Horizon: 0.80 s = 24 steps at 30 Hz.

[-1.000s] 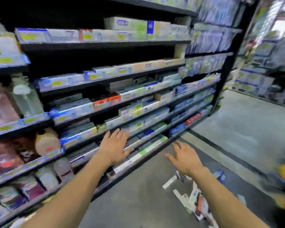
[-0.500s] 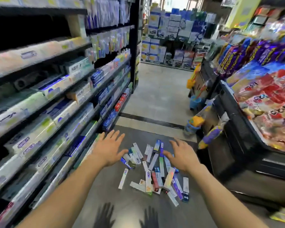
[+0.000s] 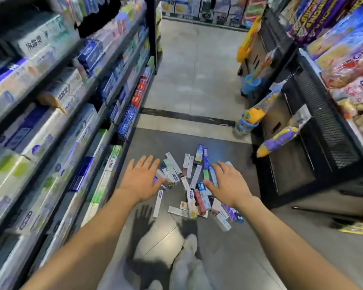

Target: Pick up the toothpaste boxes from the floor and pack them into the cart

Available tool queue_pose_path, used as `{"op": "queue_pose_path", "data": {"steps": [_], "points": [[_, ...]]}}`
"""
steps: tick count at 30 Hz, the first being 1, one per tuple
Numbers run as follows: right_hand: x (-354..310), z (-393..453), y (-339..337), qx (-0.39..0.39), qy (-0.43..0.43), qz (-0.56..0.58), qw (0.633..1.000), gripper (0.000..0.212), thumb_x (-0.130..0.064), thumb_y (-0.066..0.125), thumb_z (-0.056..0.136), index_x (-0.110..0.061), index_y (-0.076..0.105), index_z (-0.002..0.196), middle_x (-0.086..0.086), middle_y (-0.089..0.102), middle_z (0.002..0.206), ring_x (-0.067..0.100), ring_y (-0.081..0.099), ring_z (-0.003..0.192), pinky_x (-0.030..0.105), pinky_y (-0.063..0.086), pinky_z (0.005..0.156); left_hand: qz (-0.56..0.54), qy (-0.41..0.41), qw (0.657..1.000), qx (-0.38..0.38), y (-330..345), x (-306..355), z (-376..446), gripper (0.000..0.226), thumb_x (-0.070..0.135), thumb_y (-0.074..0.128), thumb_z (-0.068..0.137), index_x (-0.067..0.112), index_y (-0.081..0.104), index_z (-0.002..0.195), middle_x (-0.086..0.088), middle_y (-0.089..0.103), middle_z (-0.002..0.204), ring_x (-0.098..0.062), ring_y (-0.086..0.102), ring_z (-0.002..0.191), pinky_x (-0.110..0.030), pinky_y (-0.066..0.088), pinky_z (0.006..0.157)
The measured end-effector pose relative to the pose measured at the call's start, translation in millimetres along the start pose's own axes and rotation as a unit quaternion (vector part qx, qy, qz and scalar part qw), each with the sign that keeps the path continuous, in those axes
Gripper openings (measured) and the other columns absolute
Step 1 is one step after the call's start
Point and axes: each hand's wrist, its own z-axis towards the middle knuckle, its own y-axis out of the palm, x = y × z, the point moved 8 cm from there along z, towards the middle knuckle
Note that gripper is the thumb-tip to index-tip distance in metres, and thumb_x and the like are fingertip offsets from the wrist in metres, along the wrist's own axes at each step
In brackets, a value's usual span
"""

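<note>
A long shelf unit [image 3: 57, 126] runs down the left side of the aisle, its tiers packed with boxed toothpaste in white, blue, green and red. Opposite, on the right, stands a dark display stand [image 3: 314, 130] with mesh sides, heaped on top with bright snack bags [image 3: 344, 65]; toys hang from its near face, among them a purple and yellow one [image 3: 278, 140]. A blue bucket [image 3: 250, 84] sits on the floor [image 3: 193, 65] further along that side. The floor is pale tile in the distance, crossed by a black stripe [image 3: 187, 117], and darker grey closer in. On that darker patch, between shelf and stand, the toothpaste boxes [image 3: 194, 189] lie scattered in a loose heap, some overlapping, pointing every way. One white box [image 3: 158, 204] lies slightly apart at the heap's left edge. Both bare arms reach forward over the pile. The left hand [image 3: 140, 181] is palm down with fingers spread wide, holding nothing, above the heap's left edge. The right hand [image 3: 228, 184] is likewise flat, fingers splayed and empty, above the heap's right part. Shadows of both hands fall on the floor nearer the camera. No cart can be made out.
</note>
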Motion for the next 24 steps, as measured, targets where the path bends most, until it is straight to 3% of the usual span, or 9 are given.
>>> {"op": "queue_pose_path", "data": {"steps": [8, 12, 14, 16, 20, 24], "points": [[39, 124, 92, -0.06, -0.013, 0.039, 0.997, 0.075, -0.057, 0.044, 0.1, -0.009, 0.029, 0.156, 0.013, 0.029, 0.163, 0.03, 0.028, 0.149, 0.04, 0.024, 0.122, -0.039, -0.055, 0.996, -0.051, 82, -6, 112, 0.073, 0.061, 0.032, 0.101, 0.024, 0.014, 0.161, -0.001, 0.013, 0.169, -0.019, 0.009, 0.156, -0.046, 0.009, 0.125], [54, 175, 155, -0.077, -0.011, 0.07, 0.995, 0.074, -0.05, 0.054, 0.099, -0.01, 0.03, 0.156, 0.014, 0.032, 0.162, 0.029, 0.03, 0.149, 0.036, 0.023, 0.121, -0.046, -0.036, 0.998, -0.024, 133, -3, 155, 0.069, 0.058, 0.036, 0.101, 0.018, 0.028, 0.157, -0.008, 0.029, 0.164, -0.025, 0.025, 0.151, -0.049, 0.021, 0.121], [62, 200, 188, -0.083, -0.001, 0.085, 0.993, 0.072, -0.051, 0.054, 0.098, -0.011, 0.033, 0.155, 0.012, 0.034, 0.16, 0.028, 0.031, 0.148, 0.035, 0.024, 0.119, -0.062, -0.043, 0.997, -0.036, 168, -7, 178, 0.069, 0.057, 0.035, 0.102, 0.017, 0.027, 0.158, -0.009, 0.027, 0.164, -0.026, 0.025, 0.151, -0.049, 0.021, 0.121], [68, 223, 222, -0.081, 0.008, 0.099, 0.992, 0.071, -0.053, 0.054, 0.097, -0.012, 0.037, 0.153, 0.01, 0.04, 0.157, 0.029, 0.035, 0.145, 0.037, 0.03, 0.116, -0.055, -0.05, 0.994, -0.078, 209, -11, 200, 0.071, 0.059, 0.032, 0.102, 0.019, 0.021, 0.159, -0.005, 0.02, 0.167, -0.024, 0.019, 0.153, -0.046, 0.018, 0.122], [77, 262, 303, -0.086, 0.03, 0.114, 0.989, 0.07, -0.056, 0.053, 0.095, -0.012, 0.041, 0.149, 0.009, 0.045, 0.152, 0.029, 0.04, 0.14, 0.039, 0.035, 0.114, -0.092, -0.044, 0.992, -0.069, 285, -18, 239, 0.087, 0.066, 0.014, 0.088, 0.012, 0.041, 0.151, -0.014, 0.037, 0.159, -0.032, 0.034, 0.146, -0.049, 0.03, 0.116], [84, 274, 389, -0.119, 0.052, 0.119, 0.984, 0.076, -0.06, 0.051, 0.094, -0.011, 0.039, 0.15, 0.009, 0.043, 0.152, 0.03, 0.038, 0.141, 0.041, 0.034, 0.115, -0.1, -0.04, 0.987, -0.119, 375, -20, 267, 0.105, 0.07, 0.002, 0.073, 0.012, 0.035, 0.154, -0.013, 0.033, 0.161, -0.03, 0.031, 0.147, -0.045, 0.027, 0.117]]}}
